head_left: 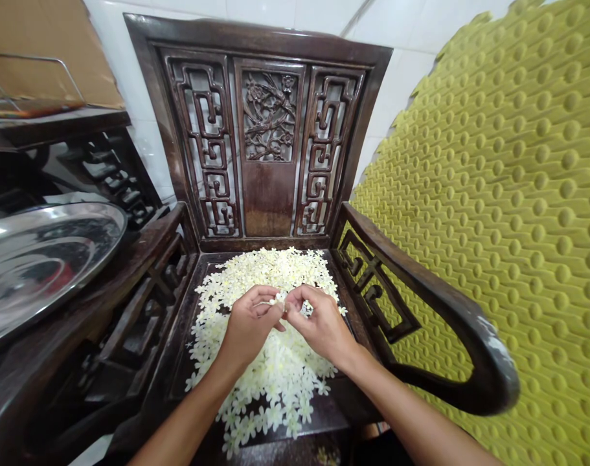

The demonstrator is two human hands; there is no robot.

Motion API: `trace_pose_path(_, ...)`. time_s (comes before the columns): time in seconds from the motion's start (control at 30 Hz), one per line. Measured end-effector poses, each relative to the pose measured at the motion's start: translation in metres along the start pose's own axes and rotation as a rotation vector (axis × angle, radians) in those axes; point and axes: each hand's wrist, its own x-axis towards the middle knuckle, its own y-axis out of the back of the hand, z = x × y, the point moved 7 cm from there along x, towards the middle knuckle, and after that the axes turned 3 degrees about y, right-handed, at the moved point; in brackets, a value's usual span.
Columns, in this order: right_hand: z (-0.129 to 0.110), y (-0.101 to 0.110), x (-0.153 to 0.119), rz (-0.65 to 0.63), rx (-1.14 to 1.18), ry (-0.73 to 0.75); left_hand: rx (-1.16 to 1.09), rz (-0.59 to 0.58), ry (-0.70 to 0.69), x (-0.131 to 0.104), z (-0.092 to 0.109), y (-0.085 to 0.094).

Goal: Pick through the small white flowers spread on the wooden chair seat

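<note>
My left hand is closed, its thumb and fingers pinching a small white flower. Close against it, my right hand has its thumb and forefinger pressed together at the flower's edge. What those right fingertips grip is too small to make out. Both hands are above a wide heap of loose white flowers with pale yellow centres. The heap spreads over the dark wooden seat of a carved chair, and part of it is hidden beneath my hands and forearms.
The chair's carved backrest rises behind the flowers, with a curved armrest on the right. A shiny round metal tray lies at the left. A yellow-green bumpy foam mat stands along the right side.
</note>
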Motion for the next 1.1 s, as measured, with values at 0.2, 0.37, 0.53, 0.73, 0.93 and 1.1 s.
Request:
trace_pose_path(0.2,0.0004,-0.0020,-0.0002,-0.022,-0.011,-0.004,-0.011,0.051,-0.020,0.0016,0.0008,0.0056)
trace_pose_path(0.37,0.0025,0.0001,0.0001,-0.010,-0.007,-0.037,0.028,0.029,-0.049,0.0010,0.0012,0.0069)
trace_pose_path(0.53,0.0059,0.0056,0.0018,0.059,-0.036,-0.062,0.059,0.049,-0.027,0.0014,-0.0007,0.0103)
trace_pose_path(0.73,0.0040,0.0044,-0.0002,0.064,-0.076,-0.026,0.181,0.034,-0.027,0.0003,0.0017,0.0053)
trace_pose_path(0.93,-0.0015,0.0017,-0.0014,0.021,-0.044,0.028,0.177,0.026,-0.110,0.0010,0.0040,0.0018)
trace_pose_path(1.1,-0.0002,0.0009,-0.0007,0.009,-0.026,0.009,0.176,0.039,-0.115,0.0030,0.0010,0.0041)
